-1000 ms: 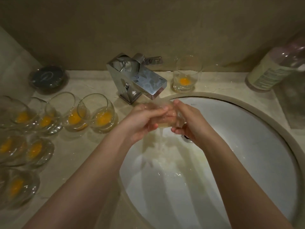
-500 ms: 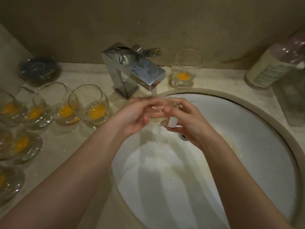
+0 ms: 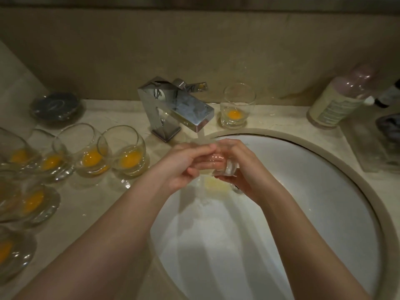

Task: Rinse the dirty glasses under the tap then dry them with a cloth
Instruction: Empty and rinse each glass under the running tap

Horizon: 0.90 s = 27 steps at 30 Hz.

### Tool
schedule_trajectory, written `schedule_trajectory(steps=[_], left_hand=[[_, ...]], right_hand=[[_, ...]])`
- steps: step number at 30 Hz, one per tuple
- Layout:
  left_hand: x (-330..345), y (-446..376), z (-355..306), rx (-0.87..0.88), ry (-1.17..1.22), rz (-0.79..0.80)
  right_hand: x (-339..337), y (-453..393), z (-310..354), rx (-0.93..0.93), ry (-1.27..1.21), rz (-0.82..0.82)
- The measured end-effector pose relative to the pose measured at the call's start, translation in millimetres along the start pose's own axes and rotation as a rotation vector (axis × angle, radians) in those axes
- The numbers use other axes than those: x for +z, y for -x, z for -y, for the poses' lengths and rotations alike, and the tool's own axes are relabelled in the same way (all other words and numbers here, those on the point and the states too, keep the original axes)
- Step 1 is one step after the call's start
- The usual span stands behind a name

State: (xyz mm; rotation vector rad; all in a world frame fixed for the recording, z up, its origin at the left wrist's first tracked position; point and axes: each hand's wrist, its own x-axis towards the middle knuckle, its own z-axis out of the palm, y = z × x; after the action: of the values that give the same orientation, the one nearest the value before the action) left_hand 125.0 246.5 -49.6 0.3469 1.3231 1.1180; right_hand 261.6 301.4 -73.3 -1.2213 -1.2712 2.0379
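1. The rinsing step is in hand: a clear glass tumbler is held on its side under the chrome tap, over the white sink basin, with water running from the spout.
2. The right hand has its grip curled round the tumbler's base end; the left hand grips the rim end, fingers seemingly reaching inside.
3. To do it well, I judge the glass should turn slowly under the stream while the fingers rub the inner wall, held low over the basin since wet glass slips.
4. Yellowish residue lies in the basin below the hands.
5. On the bench, a cluster of dirty glasses at the left each holds orange-yellow residue; another glass beside the tap holds the same.
6. A labelled bottle stands at the right.
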Motion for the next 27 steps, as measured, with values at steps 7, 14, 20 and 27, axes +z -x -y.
schedule_trajectory(steps=[7,14,20,27], left_hand=[[-1.6,4.8,5.0,0.019,0.012,0.007],[-0.1,8.0,6.7,0.044,0.005,0.002],[-2.3,2.4,6.7,-0.005,0.029,-0.018],[0.0,1.2,9.2,0.003,-0.019,0.026]], right_hand=[[-0.2,1.4,-1.3,-0.008,0.135,0.010],[-7.5,7.0,-2.0,0.003,0.036,0.040],[-7.6,4.1,-2.8,0.005,0.056,0.038],[-13.7,8.4,-10.5,0.048,0.005,0.059]])
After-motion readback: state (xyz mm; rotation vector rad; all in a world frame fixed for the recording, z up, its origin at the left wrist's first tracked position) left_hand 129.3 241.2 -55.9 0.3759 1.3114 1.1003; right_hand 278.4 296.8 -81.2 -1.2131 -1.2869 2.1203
